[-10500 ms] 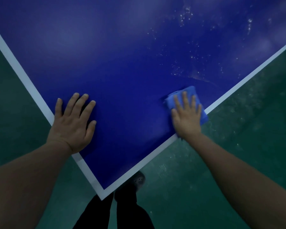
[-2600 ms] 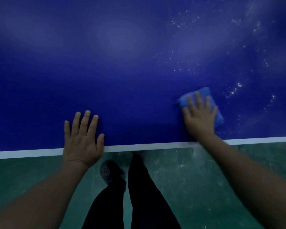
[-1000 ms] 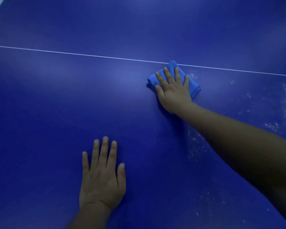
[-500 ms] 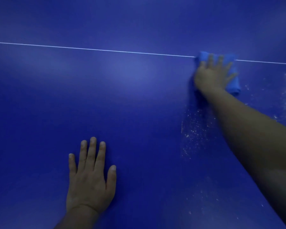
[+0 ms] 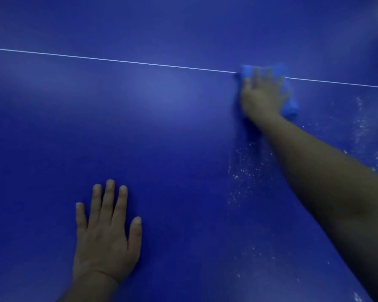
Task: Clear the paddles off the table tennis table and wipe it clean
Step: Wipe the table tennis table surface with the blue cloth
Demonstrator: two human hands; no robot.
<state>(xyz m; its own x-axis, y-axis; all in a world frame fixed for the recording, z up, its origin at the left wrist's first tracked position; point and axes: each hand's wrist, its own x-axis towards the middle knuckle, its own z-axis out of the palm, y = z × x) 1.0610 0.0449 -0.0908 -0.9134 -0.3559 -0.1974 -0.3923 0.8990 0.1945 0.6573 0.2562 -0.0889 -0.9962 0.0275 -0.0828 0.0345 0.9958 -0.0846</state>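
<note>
So the blue cloth (image 5: 289,103) sits up around 1 o'clock on the table (image 5: 162,127), right across the thin white line (image 5: 118,60). Right hand (image 5: 263,94) presses flat on it, fingers spread, a bit blurry. Left hand (image 5: 106,234) lies flat and open at 7 o'clock. White specks (image 5: 247,171) are scattered beside the right forearm.

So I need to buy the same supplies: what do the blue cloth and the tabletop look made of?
The blue cloth under the right hand looks like soft folded fabric, possibly microfibre: thick, rounded edges, though blurred. The tabletop looks like a hard painted board with a smooth low-sheen finish: soft light patches, crisp white line.
</note>
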